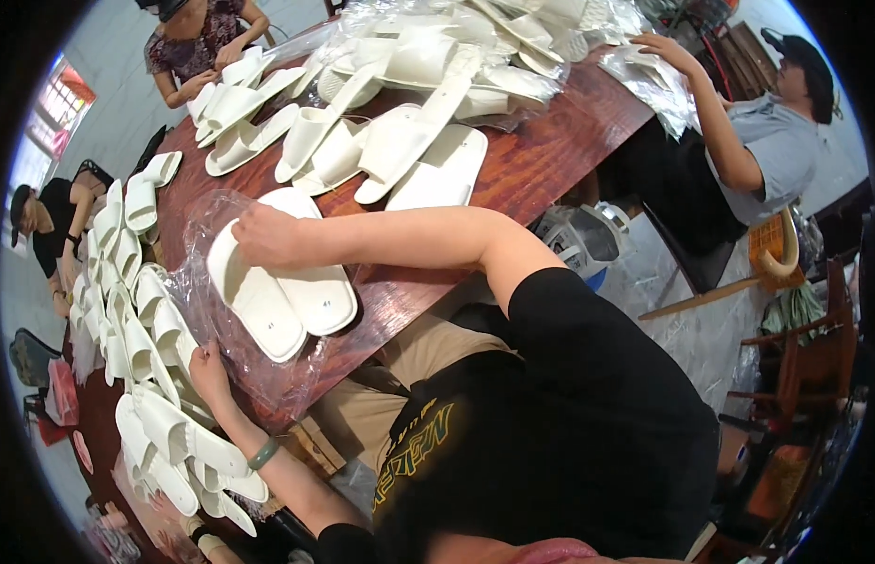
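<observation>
A pair of cream slide slippers [273, 315] lies side by side on a clear plastic bag [197, 230] at the table's near edge. My right hand [268, 237] reaches across from the right, its fingers curled over the upper part of the left slipper near the strap. Lower left, my left hand [209, 374], with a green bangle on its wrist, pinches the edge of the plastic beside the slippers. Part of the slippers' straps is hidden under my right hand.
Loose slippers [400, 150] and a bagged heap [428, 56] cover the far side of the red-brown table [541, 169]. More slippers [141, 301] line the left. Co-workers [771, 141] sit around the table. A wooden chair [804, 348] stands at right.
</observation>
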### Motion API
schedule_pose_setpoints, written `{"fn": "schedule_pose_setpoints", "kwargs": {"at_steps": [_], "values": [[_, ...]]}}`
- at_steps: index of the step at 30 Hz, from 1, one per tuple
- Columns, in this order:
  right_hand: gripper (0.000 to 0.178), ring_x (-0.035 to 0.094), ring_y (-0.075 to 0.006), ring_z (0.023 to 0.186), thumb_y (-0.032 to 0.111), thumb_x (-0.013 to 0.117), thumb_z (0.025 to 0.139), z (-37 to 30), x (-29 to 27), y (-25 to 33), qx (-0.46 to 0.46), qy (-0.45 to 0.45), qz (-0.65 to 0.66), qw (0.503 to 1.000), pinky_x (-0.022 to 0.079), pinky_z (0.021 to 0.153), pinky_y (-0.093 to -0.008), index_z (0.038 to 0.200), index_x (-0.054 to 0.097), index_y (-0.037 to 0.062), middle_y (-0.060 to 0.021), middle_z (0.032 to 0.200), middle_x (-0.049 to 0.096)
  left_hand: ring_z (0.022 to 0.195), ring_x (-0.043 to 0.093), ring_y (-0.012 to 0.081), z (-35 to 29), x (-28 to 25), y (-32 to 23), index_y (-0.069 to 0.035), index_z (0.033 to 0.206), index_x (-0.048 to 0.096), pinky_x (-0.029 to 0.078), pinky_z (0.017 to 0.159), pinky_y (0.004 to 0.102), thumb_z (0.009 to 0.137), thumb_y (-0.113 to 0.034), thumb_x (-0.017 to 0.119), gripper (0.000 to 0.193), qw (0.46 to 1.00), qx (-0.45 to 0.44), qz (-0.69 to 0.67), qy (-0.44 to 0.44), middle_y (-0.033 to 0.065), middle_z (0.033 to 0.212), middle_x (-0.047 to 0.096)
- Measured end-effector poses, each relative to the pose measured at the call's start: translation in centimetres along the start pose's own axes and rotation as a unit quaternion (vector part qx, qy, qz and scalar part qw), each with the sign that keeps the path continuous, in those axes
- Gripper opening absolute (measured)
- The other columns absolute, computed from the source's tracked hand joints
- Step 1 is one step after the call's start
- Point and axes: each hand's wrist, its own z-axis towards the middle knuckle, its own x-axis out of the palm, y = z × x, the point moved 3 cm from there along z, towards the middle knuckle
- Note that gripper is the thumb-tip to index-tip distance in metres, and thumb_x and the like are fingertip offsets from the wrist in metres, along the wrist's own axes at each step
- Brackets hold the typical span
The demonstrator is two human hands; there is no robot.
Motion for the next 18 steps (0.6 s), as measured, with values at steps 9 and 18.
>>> {"fn": "schedule_pose_setpoints", "kwargs": {"at_steps": [9, 18], "values": [[0.008, 0.056, -0.0224, 0.090, 0.017, 0.061, 0.068, -2.2, -0.9, -0.5, 0.003, 0.024, 0.049, 0.999, 0.045, 0.076, -0.0357, 0.071, 0.067, 0.0116, -0.0044, 0.090, 0.058, 0.057, 0.045, 0.0199, -0.1, 0.5, -0.9, 0.003, 0.071, 0.053, 0.038, 0.056, 0.0339, 0.085, -0.030, 0.059, 0.037, 0.996, -0.020, -0.022, -0.087, 0.0090, 0.061, 0.050], [0.027, 0.053, -0.0266, 0.090, 0.012, 0.043, 0.082, -4.7, 8.3, 1.9, 0.180, 0.005, 0.602, 0.778, 0.043, 0.084, -0.0390, 0.092, 0.068, 0.0098, -0.0099, 0.084, 0.057, 0.071, 0.058, 0.0139, -3.7, -0.9, -3.7, -0.001, 0.094, 0.065, 0.049, 0.067, 0.0267, 0.086, -0.020, 0.058, 0.022, 0.887, -0.103, -0.451, -0.009, 0.0043, 0.082, 0.063]]}}
